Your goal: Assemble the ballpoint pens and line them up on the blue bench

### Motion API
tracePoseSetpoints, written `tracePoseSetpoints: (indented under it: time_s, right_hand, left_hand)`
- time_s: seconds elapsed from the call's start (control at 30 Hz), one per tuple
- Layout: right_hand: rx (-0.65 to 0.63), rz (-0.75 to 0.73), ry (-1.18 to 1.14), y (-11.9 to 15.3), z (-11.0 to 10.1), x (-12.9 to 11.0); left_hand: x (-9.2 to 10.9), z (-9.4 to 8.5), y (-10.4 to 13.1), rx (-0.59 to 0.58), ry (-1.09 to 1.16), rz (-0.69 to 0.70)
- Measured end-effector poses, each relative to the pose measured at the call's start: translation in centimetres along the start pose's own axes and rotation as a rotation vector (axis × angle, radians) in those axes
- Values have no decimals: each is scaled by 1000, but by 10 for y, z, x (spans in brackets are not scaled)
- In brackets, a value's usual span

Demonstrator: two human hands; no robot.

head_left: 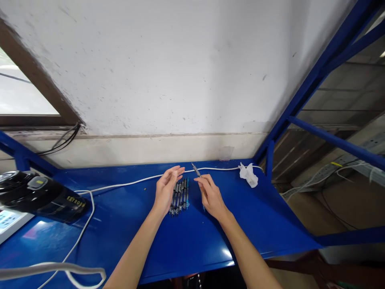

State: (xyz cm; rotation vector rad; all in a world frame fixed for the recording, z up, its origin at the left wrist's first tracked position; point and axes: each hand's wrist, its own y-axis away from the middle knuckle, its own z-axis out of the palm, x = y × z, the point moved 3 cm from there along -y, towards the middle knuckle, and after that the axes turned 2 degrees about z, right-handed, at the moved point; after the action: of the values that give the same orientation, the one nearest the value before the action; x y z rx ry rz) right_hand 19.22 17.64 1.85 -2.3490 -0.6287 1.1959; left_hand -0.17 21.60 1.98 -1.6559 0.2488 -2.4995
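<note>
A row of several dark pens [179,197] lies side by side on the blue table [126,216], with a blue pen [187,193] at the right end. My left hand [168,186] is beside the row's left edge, its fingers stretched out over the upper ends, holding nothing. To the right of the row, my right hand [209,194] pinches a grey pen [195,169], whose tip points up and left toward the wall. Below the right hand a bit of another blue item shows, mostly hidden by the hand.
A black bottle [57,200] lies at the left by a white power strip [12,222]. A white cable [120,184] runs along the table's back. Crumpled tissue [248,175] sits at the right back, near the blue frame [270,160]. A wall stands behind.
</note>
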Motion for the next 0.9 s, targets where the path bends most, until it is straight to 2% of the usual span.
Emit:
tracePoseSetpoints:
  time_s: [0.17, 0.33, 0.73, 0.83, 0.9]
  right_hand:
    - [3, -63, 101, -1, -1, 2]
    - [-37, -64, 71, -1, 1, 6]
    - [-38, -109, -28, 3, 1, 2]
    - [-44, -119, -24, 3, 1, 1]
    - [-37, -132, -28, 3, 1, 1]
  left_hand:
    - [4, -24, -10, 158, -6, 46]
    - [6, -37, -15, 213, -55, 60]
    - [3, -45, -17, 213, -326, 45]
    - [2, -51, -21, 146, -477, 40]
    - [0, -55, -23, 75, -665, 57]
